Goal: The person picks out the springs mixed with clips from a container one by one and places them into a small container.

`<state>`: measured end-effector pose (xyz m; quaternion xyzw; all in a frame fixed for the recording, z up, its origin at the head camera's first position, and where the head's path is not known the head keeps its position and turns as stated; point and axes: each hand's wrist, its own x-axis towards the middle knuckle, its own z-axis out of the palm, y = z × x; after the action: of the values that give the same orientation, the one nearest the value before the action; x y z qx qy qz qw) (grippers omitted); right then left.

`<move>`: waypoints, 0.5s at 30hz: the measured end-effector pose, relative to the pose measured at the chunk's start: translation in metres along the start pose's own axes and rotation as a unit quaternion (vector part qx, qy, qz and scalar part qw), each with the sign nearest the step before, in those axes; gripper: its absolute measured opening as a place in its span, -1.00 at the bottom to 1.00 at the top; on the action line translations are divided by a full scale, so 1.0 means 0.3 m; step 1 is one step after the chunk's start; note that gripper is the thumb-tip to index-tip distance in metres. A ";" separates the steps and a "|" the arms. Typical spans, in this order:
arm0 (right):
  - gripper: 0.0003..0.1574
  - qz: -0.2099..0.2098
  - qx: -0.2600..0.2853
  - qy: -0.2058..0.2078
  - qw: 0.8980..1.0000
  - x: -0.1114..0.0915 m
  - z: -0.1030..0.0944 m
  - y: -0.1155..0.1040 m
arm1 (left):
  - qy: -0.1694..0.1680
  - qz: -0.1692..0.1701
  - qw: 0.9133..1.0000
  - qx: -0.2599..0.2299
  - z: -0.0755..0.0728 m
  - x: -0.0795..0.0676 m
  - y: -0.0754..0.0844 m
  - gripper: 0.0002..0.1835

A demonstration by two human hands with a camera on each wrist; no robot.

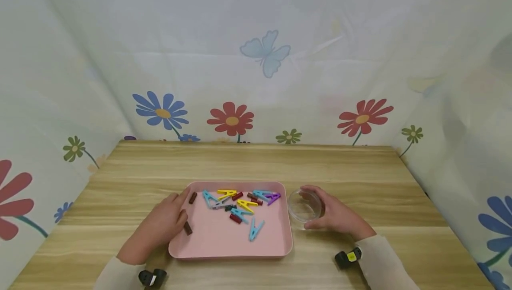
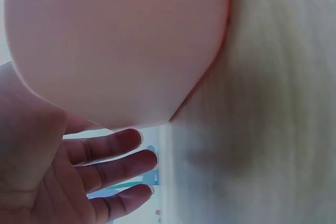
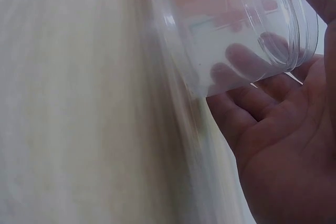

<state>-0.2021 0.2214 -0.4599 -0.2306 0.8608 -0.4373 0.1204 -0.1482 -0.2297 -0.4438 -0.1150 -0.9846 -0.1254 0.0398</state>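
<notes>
A pink tray [image 1: 236,247] holds small plastic clips in blue, yellow, purple and grey, such as a blue clip [image 1: 256,229]. Among them lie several short coiled pieces that look like springs, in dark red, brown and black. My left hand [image 1: 166,219] is at the tray's left rim, thumb and index finger spread apart over it, near a brown coil [image 1: 188,228] and another brown coil [image 1: 193,198]. Its other fingers [image 2: 118,170] extend outside the tray wall. On the right, my right hand [image 1: 334,212] grips a clear round plastic jar [image 1: 294,212] with a threaded rim, fingers and thumb around its side.
The tray and jar stand on a wood-grain table [image 1: 256,161]. A white curtain [image 1: 200,58] printed with flowers and a butterfly hangs behind and on both sides. Each wrist carries a small black camera, one by the left sleeve [image 1: 120,274].
</notes>
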 end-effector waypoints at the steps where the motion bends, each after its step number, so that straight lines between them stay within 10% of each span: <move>1: 0.17 0.002 0.003 -0.002 1.000 -0.001 0.002 -0.001 | 0.003 0.002 1.000 0.003 -0.004 -0.002 0.002 -0.38; 15: 0.17 -0.002 -0.009 -0.004 1.000 0.005 -0.002 0.005 | 0.042 0.008 0.999 0.021 -0.041 -0.010 0.028 -0.39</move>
<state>-0.2041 0.2219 -0.4607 -0.2352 0.8639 -0.4287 0.1205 -0.1426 -0.2257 -0.4304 -0.1164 -0.9836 -0.1091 0.0847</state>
